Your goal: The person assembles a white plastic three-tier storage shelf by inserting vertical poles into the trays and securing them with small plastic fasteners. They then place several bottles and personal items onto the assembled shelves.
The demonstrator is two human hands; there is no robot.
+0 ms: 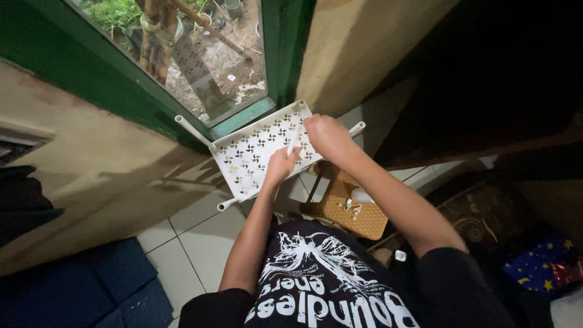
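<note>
Shelf (255, 155), a white perforated panel with corner tubes, is held tilted below the window (200, 61). Its lower edge is gripped by the left hand (280, 165), closed; a white peg (294, 143) on it is pinched by the right hand (325, 136). Right of the shelf, lower down, a wicker stool (358, 212) is seen.

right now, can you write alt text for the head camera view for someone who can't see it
Seen from above, a person's left hand and right hand hold a thin white tube against a white perforated plastic shelf panel with corner tubes. Below sit a small woven stool and white floor tiles, beside a green-framed window.
</note>
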